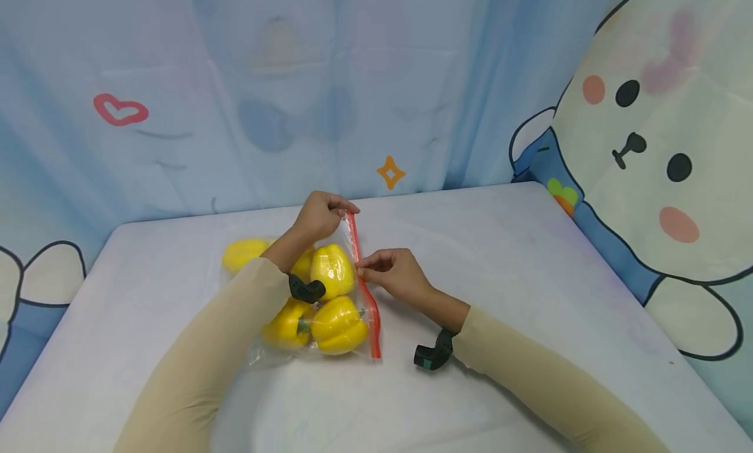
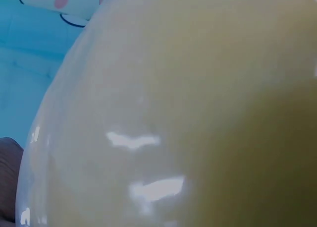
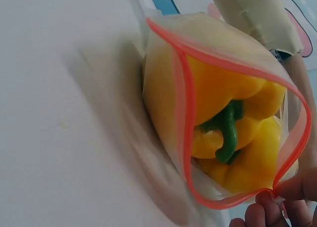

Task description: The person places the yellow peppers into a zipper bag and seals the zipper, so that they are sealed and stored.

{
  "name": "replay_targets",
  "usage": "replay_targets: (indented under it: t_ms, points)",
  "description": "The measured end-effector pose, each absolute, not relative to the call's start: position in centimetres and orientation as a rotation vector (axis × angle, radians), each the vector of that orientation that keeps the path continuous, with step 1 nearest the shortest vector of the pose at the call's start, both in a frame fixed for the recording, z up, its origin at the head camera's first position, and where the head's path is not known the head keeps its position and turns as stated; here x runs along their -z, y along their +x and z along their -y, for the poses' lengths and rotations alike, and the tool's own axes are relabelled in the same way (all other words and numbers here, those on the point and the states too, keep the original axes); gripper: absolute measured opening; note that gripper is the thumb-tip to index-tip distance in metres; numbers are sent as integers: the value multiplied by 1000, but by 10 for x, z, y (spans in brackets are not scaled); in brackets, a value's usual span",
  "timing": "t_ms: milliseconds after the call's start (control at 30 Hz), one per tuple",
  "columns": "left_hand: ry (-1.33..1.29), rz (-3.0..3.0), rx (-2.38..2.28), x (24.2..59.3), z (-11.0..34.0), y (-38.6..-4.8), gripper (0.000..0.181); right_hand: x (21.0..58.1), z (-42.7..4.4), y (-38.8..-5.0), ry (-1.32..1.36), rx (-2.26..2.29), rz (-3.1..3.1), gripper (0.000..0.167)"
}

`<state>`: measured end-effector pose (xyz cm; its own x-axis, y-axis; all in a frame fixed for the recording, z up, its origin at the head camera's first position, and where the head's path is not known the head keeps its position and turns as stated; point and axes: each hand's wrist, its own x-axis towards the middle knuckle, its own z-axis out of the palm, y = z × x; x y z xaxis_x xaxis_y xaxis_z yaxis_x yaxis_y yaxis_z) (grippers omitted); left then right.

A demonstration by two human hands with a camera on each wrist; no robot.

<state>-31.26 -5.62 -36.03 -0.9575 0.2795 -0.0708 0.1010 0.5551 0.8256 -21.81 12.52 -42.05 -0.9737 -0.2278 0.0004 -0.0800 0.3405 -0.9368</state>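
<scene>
A clear zip bag (image 1: 257,357) with a red zip strip (image 1: 374,322) lies on the table, its strip side facing right. Inside are several yellow bell peppers (image 1: 339,325); one green stem (image 3: 228,133) shows through the gaping mouth in the right wrist view. My left hand (image 1: 320,212) pinches the far end of the strip, its forearm crossing over the bag. Near the strip's middle, my right hand (image 1: 397,273) pinches the red edge between thumb and fingers. Shiny plastic over a blurred yellow surface (image 2: 148,88) fills most of the left wrist view.
The bag rests on a white-covered table (image 1: 529,263). Behind it hangs a light blue printed curtain (image 1: 353,80), with a large cartoon animal on the right side. Black wrist cameras are strapped to both forearms, the left one close above the peppers.
</scene>
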Motion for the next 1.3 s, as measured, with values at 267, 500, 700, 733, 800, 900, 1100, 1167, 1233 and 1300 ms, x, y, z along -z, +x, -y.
replay_targets:
  t_ms: [267,500,700,733,800,900,1100,1167,1233,1300]
  points:
    - [284,-2592,-1375,362,53,-315,32,421,-130,-209,-327,1681,-2415,12]
    - [261,-2584,-1400,362,51,-314,33,423,-134,-201,-350,1652,-2394,9]
    - [226,-2581,-1416,361,49,-313,36,423,-137,-192,-334,1660,-2361,11]
    - [226,-2582,-1418,361,49,-313,37,423,-137,-191,-325,1667,-2354,12]
    - [229,-2584,-1411,362,48,-314,37,423,-138,-189,-308,1685,-2330,13]
    - [234,-2592,-1381,362,48,-314,37,422,-138,-185,-286,1688,-2311,16]
    - [166,-2595,-1355,361,50,-314,35,420,-142,-184,-402,1613,-2224,32]
    - [163,-2593,-1351,361,50,-314,34,419,-146,-186,-497,1579,-2176,39]
    - [164,-2591,-1352,361,51,-314,34,419,-150,-187,-580,1558,-2124,46]
    - [152,-2589,-1361,361,51,-314,34,419,-154,-187,-655,1535,-2107,52]
